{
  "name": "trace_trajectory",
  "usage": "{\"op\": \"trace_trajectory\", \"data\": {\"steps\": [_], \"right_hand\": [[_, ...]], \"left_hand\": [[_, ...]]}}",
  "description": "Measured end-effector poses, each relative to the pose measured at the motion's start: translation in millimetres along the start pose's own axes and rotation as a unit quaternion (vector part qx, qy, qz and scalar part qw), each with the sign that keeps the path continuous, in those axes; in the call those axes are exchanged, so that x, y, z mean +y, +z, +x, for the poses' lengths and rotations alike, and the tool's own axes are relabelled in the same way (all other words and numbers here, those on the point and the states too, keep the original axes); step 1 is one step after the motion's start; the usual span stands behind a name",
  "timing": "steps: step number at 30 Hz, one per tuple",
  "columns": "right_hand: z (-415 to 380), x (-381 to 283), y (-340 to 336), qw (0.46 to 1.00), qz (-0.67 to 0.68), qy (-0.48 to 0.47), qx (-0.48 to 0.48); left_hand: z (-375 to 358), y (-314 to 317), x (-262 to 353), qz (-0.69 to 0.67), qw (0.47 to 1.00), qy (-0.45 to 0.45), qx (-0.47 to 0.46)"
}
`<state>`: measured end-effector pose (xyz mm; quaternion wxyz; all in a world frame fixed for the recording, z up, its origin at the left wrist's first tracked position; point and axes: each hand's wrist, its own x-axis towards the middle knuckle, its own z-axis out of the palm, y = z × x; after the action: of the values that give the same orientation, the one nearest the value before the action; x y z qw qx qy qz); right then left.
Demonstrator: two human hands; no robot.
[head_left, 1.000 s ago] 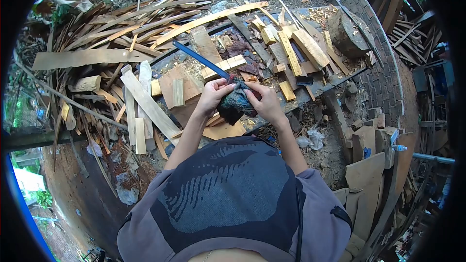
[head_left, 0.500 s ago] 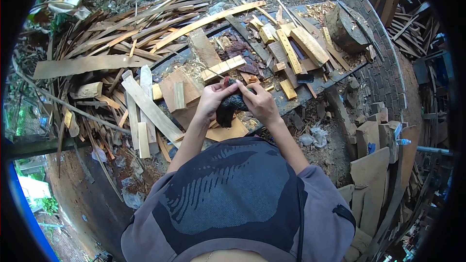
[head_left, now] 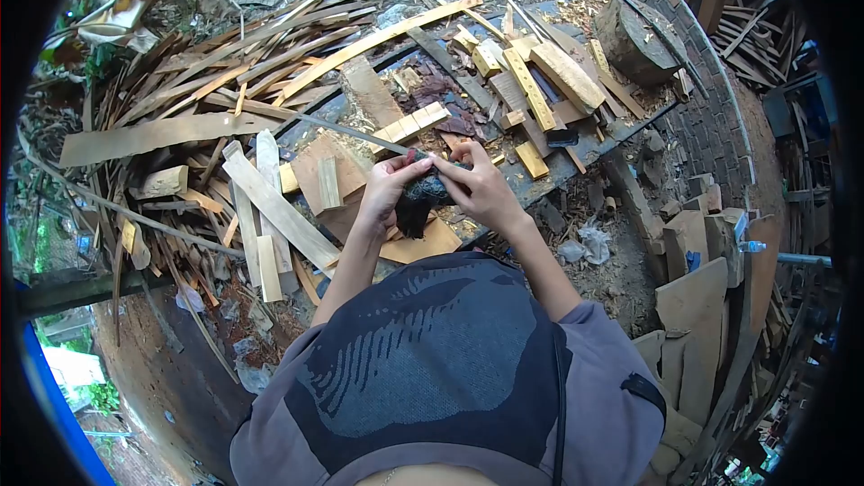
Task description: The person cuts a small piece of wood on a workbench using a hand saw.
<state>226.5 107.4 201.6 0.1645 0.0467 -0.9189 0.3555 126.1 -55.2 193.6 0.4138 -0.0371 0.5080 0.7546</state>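
Observation:
My left hand point(head_left: 389, 187) and my right hand point(head_left: 481, 187) meet in front of my chest, fingertips pinched close together. Between them is a dark, rumpled, cloth-like bundle point(head_left: 419, 202), greenish black with a bit of red at its top; its lower end hangs down under the fingers. A long, narrow grey strip point(head_left: 346, 130), blade-like, runs from the fingers toward the upper left. Its near end is hidden by the hands and the bundle. Just beyond the fingers lies a pale notched wood block point(head_left: 411, 126).
A dark work table point(head_left: 576, 162) bears wood offcuts, shavings, a drilled yellow strip point(head_left: 529, 90) and a small black object point(head_left: 562, 138). A log stump point(head_left: 634, 43) stands at its far right. Scrap slats point(head_left: 225, 81) pile up at left; boards point(head_left: 693, 315) lean at right.
The grey strip shows a broader face now and reaches farther left than before. Both hands stay together on the dark bundle, with only a slight shift of the fingers. My view has tilted slightly.

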Motion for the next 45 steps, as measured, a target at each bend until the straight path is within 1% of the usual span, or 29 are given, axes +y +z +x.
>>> {"op": "trace_trajectory", "data": {"steps": [4,6,9,10,13,16,17,19,20,22,23,25,26,28,29,31,34,35,38,41,44,45], "right_hand": [[2,-7,-5,0.995,0.085,0.051,-0.026],[5,-10,-8,0.984,0.15,0.091,-0.03],[1,-3,-1,0.937,0.302,0.173,-0.019],[4,0,-9,0.901,0.352,0.226,-0.115],[4,5,-8,0.912,0.351,0.183,-0.106],[4,4,-6,0.906,0.367,0.198,-0.074],[3,3,-4,0.901,0.376,0.206,-0.064],[5,-7,-8,0.894,0.38,0.234,-0.043],[6,-11,-9,0.89,0.381,0.249,-0.033],[3,-5,2,0.914,0.355,0.197,-0.006],[2,-3,5,0.925,0.341,0.17,0.01],[1,-3,2,0.966,0.227,0.126,0.0],[1,-4,1,0.98,0.169,0.102,-0.006],[1,-7,1,0.989,0.105,0.1,-0.022],[1,-8,2,0.992,0.072,0.099,-0.029],[0,-6,4,0.992,0.083,0.089,-0.028],[1,-4,-2,0.987,0.13,0.077,-0.054],[1,-4,-5,0.983,0.15,0.075,-0.067],[2,-5,-13,0.982,0.148,0.07,-0.098],[3,3,-5,0.968,0.172,0.136,-0.12],[0,1,5,0.979,0.146,0.119,-0.077],[-1,-1,8,0.983,0.13,0.119,-0.057]], "left_hand": [[-1,-5,6,0.032,0.999,0.002,-0.025],[0,-8,7,0.069,0.996,0.03,-0.041],[0,-9,9,0.125,0.985,0.091,-0.071],[-1,-9,9,0.143,0.98,0.114,-0.082],[-2,-5,10,0.134,0.982,0.118,-0.066],[-5,4,12,0.072,0.988,0.113,-0.07],[-4,3,12,0.098,0.987,0.111,-0.066],[1,1,11,0.149,0.981,0.107,-0.054],[3,-2,8,0.159,0.981,0.091,-0.066],[5,-6,5,0.181,0.978,0.058,-0.091],[4,-9,7,0.245,0.966,0.04,-0.072],[-4,-5,19,0.369,0.929,0.005,-0.035],[-3,-6,17,0.346,0.938,0.007,-0.033],[-3,-7,15,0.298,0.954,0.012,-0.031],[-4,-4,14,0.258,0.965,0.034,-0.031],[-10,8,13,0.176,0.981,0.077,-0.031],[-6,-4,4,0.186,0.976,0.096,-0.064],[-5,-8,1,0.172,0.979,0.088,-0.065],[-1,-16,-5,0.115,0.99,0.053,-0.059],[0,-17,-8,0.108,0.991,0.067,-0.048],[-2,-16,-4,0.14,0.986,0.063,-0.063],[-2,-17,-5,0.147,0.986,0.07,-0.046]]}}
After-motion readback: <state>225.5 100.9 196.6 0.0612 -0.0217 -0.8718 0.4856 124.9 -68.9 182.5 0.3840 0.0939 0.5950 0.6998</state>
